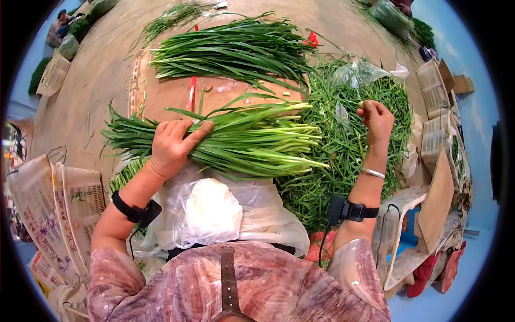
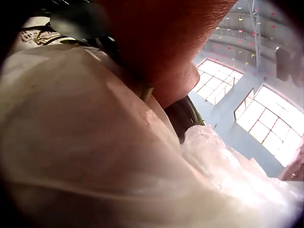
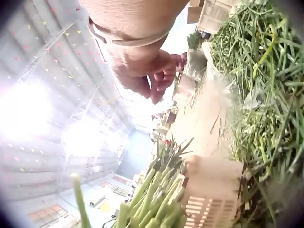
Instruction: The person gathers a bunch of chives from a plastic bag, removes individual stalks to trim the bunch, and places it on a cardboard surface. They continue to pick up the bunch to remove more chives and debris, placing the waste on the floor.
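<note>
My left hand [image 1: 174, 142] grips a loose bunch of garlic chives [image 1: 257, 139] near its leafy part, thumb lying across the leaves. The pale cut stems point right in the head view, and their ends [image 3: 154, 199] fan out in the right wrist view. My right hand [image 1: 376, 119] is raised over a heap of loose green leaves [image 1: 348, 161], to the right of the stems. Its fingers are curled in toward the thumb, and nothing shows between them in the right wrist view. In the left wrist view, plastic sheeting [image 2: 85, 133] hides most of the left hand's work.
Another chive bunch [image 1: 230, 51] lies across a brown board [image 1: 161, 96] with a red strip [image 1: 191, 94]. A white plastic-wrapped lump [image 1: 214, 209] sits before my torso. White crates [image 1: 80, 209] stand at left, more crates [image 1: 432, 88] at right. A person [image 1: 63, 20] sits far left.
</note>
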A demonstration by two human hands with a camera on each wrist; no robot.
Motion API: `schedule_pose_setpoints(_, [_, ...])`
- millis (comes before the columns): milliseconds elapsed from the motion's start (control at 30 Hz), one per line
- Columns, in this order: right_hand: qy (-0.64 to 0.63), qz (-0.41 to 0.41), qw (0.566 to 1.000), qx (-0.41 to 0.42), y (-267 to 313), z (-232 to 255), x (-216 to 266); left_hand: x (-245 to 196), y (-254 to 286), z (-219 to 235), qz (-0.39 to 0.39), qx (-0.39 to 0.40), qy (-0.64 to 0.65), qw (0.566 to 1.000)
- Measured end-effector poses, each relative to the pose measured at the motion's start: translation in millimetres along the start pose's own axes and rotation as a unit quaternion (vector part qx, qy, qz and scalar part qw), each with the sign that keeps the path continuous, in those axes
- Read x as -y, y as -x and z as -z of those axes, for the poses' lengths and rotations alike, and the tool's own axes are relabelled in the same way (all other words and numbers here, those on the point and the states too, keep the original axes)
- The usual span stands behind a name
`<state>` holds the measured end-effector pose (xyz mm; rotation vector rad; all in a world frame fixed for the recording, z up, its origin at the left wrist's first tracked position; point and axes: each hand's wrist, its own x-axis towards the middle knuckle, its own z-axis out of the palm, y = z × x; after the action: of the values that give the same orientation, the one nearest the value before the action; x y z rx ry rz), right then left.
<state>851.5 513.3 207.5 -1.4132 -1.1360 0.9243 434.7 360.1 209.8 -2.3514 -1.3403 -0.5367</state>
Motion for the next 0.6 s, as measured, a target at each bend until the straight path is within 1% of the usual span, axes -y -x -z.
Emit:
schedule_pose_setpoints(33, [-0.087, -0.023, 0.996, 0.010, -6, 4, -1, 1, 0, 1, 0.003, -0.001, -0.003, 1.000])
schedule_pose_setpoints(100, [-0.065, -0.132, 0.984, 0.104, -24, 12, -10, 0, 0, 2, -0.005, -0.012, -0.003, 1.000])
schedule_pose_setpoints(133, [0.345, -0.049, 0.926, 0.144, -24, 8, -22, -1, 0, 2, -0.006, -0.012, -0.008, 1.000])
schedule_pose_setpoints(167, [0.693, 0.046, 0.702, 0.155, -24, 0, -29, 0, -1, 2, -0.004, -0.014, -0.011, 1.000])
schedule_pose_setpoints(200, [0.671, 0.069, 0.731, 0.098, -10, -16, -14, 1, -1, 3, -0.013, -0.011, -0.007, 1.000])
schedule_pose_setpoints(233, [0.672, 0.076, 0.730, 0.100, -6, -32, 3, 1, -1, 2, -0.019, -0.009, -0.005, 1.000])
schedule_pose_setpoints(267, [0.573, 0.148, 0.797, 0.124, 0, -46, 18, 0, 0, 1, -0.017, -0.016, -0.004, 1.000])
schedule_pose_setpoints(300, [0.462, 0.212, 0.849, 0.144, 9, -60, 26, -1, -1, 1, -0.014, -0.012, -0.005, 1.000])
schedule_pose_setpoints(333, [0.373, 0.236, 0.870, 0.219, 21, -80, 32, -2, -2, 2, -0.011, -0.006, -0.002, 1.000])
schedule_pose_setpoints(367, [0.279, 0.260, 0.878, 0.288, 30, -102, 37, -2, -3, 2, -0.009, -0.003, -0.001, 1.000])
schedule_pose_setpoints(433, [0.297, 0.331, 0.821, 0.358, 45, -140, 34, -1, -3, 1, -0.015, -0.006, -0.010, 1.000])
schedule_pose_setpoints(500, [0.346, 0.358, 0.794, 0.349, 56, -165, 28, -1, -3, 0, -0.017, -0.013, -0.008, 1.000])
schedule_pose_setpoints(533, [0.327, 0.404, 0.780, 0.347, 54, -171, 19, -1, -3, 0, -0.013, -0.012, -0.010, 1.000])
schedule_pose_setpoints(567, [0.326, 0.404, 0.779, 0.350, 55, -175, 14, -1, -2, 1, -0.011, -0.009, -0.007, 1.000])
schedule_pose_setpoints(600, [0.339, 0.427, 0.758, 0.358, 56, -177, 10, 0, -2, 1, -0.011, -0.007, -0.005, 1.000])
